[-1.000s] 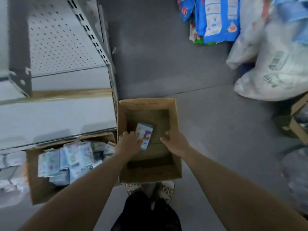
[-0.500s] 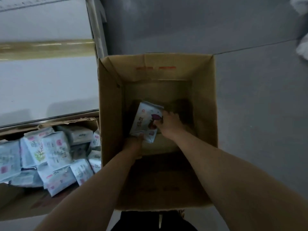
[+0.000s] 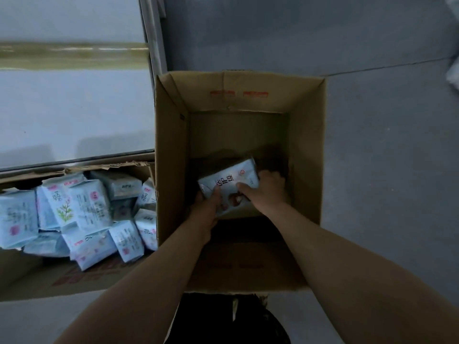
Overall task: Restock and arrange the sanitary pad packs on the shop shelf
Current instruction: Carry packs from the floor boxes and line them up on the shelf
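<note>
A shop floor beside shelving.
Left of the open brown cardboard box (image 3: 308, 145): a white metal shelf (image 3: 74, 112) and heaped pale-blue wrapped packs (image 3: 84, 209).

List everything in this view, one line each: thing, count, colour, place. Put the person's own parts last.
open carton: one, brown, on the floor at centre.
pad pack: one, white with dark print, inside the open carton, gripped by both hands.
side carton: one, brown, left of the open carton.
loose packs: a heap, count unclear, pale blue, in the side carton.
shelving: one unit, white with a yellowish strip, upper left.
floor: grey, right and top.
dark clothing: black, bottom centre.
left hand: one, on the pack's near left corner.
right hand: one, on the pack's right side.
</note>
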A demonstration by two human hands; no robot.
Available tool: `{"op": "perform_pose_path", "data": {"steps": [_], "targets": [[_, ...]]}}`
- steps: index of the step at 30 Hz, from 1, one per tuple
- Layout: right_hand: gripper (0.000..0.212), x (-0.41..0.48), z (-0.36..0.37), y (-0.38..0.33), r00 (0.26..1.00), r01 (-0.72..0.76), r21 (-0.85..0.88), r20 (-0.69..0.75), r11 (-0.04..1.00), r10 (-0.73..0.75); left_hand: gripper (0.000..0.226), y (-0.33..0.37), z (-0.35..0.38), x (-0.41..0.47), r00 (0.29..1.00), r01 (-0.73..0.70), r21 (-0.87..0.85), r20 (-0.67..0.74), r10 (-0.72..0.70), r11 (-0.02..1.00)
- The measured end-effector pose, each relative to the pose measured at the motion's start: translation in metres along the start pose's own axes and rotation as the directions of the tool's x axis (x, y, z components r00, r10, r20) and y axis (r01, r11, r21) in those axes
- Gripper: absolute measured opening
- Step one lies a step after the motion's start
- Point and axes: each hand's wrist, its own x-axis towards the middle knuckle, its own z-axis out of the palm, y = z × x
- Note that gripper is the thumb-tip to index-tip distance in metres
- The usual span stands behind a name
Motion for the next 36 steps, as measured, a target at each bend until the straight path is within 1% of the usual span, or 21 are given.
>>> {"op": "perform_pose_path", "data": {"steps": [2,4,6,7,9,10,11,13,16,18,19,21,24,27,28,30,32,33,35,36], "targets": [[0.07,-0.024,-0.009,0.005,0.999,-0.051,0.25,-0.004,0.967,0.053,0.041,0.01,-0.002,-0.026,1.0,0.006,0.048,0.011,-0.006,0.999],[0.066,-0.051,-0.022,0.002,0.994,-0.107,0.422,0.021,0.9,0.109,0.037,0.022,-0.01,-0.054,1.0,-0.001,0.098,0.029,-0.002,0.995],[0.066,-0.079,-0.034,-0.003,0.991,-0.129,0.504,0.027,0.854,0.134,0.037,0.036,-0.022,-0.082,0.998,-0.012,0.152,0.062,0.003,0.988],[0.07,-0.094,-0.041,-0.007,0.99,-0.131,0.546,0.029,0.827,0.138,0.041,0.045,-0.028,-0.098,0.997,-0.023,0.18,0.079,0.009,0.983],[0.087,-0.128,-0.057,-0.02,0.99,-0.125,0.634,0.028,0.763,0.139,0.051,0.062,-0.039,-0.13,0.993,-0.043,0.223,0.121,0.016,0.974],[0.095,-0.147,-0.065,-0.027,0.992,-0.109,0.688,0.034,0.718,0.118,0.053,0.072,-0.042,-0.147,0.988,-0.061,0.227,0.151,0.027,0.972],[0.097,-0.164,-0.072,-0.032,0.995,-0.1,0.722,0.056,0.684,0.086,0.05,0.082,-0.044,-0.164,0.982,-0.086,0.235,0.182,0.043,0.968],[0.096,-0.199,-0.085,-0.042,0.996,-0.075,0.767,0.086,0.638,0.014,0.041,0.103,-0.047,-0.204,0.967,-0.141,0.234,0.239,0.083,0.962],[0.094,-0.252,-0.102,-0.049,0.993,-0.114,0.85,0.115,0.515,0.03,0.041,0.132,-0.051,-0.261,0.935,-0.224,0.285,0.334,0.123,0.932],[0.083,-0.29,-0.115,-0.054,0.99,-0.125,0.872,0.142,0.473,0.0,0.042,0.149,-0.053,-0.302,0.919,-0.289,0.36,0.363,0.152,0.887],[0.081,-0.307,-0.119,-0.055,0.987,-0.129,0.873,0.157,0.471,-0.021,0.044,0.157,-0.054,-0.322,0.913,-0.318,0.386,0.37,0.17,0.866],[0.085,-0.34,-0.131,-0.061,0.982,-0.153,0.876,0.186,0.457,-0.029,0.044,0.171,-0.058,-0.357,0.898,-0.369,0.417,0.389,0.204,0.83],[0.085,-0.383,-0.149,-0.074,0.98,-0.131,0.891,0.182,0.435,-0.077,0.032,0.184,-0.07,-0.41,0.864,-0.449,0.452,0.44,0.245,0.771],[0.069,-0.428,-0.162,-0.09,0.972,-0.065,0.879,0.163,0.472,-0.17,0.028,0.187,-0.09,-0.46,0.82,-0.528,0.445,0.49,0.296,0.724],[0.066,-0.443,-0.165,-0.095,0.97,-0.041,0.868,0.154,0.494,-0.191,0.025,0.187,-0.098,-0.476,0.804,-0.555,0.447,0.505,0.315,0.701],[0.071,-0.476,-0.167,-0.106,0.968,0.017,0.838,0.122,0.546,-0.217,0.023,0.186,-0.115,-0.512,0.776,-0.605,0.46,0.523,0.352,0.65],[0.077,-0.514,-0.165,-0.118,0.96,0.096,0.805,0.082,0.586,-0.269,0.026,0.183,-0.134,-0.546,0.74,-0.654,0.454,0.548,0.39,0.605],[0.082,-0.533,-0.162,-0.124,0.955,0.135,0.796,0.053,0.59,-0.29,0.032,0.181,-0.143,-0.567,0.713,-0.686,0.442,0.563,0.417,0.577],[0.085,-0.569,-0.156,-0.136,0.946,0.196,0.809,-0.007,0.554,-0.325,0.054,0.175,-0.162,-0.609,0.669,-0.733,0.423,0.589,0.453,0.533],[0.08,-0.59,-0.155,-0.143,0.937,0.225,0.819,-0.034,0.528,-0.347,0.057,0.171,-0.172,-0.631,0.649,-0.751,0.4,0.597,0.472,0.526]]}}
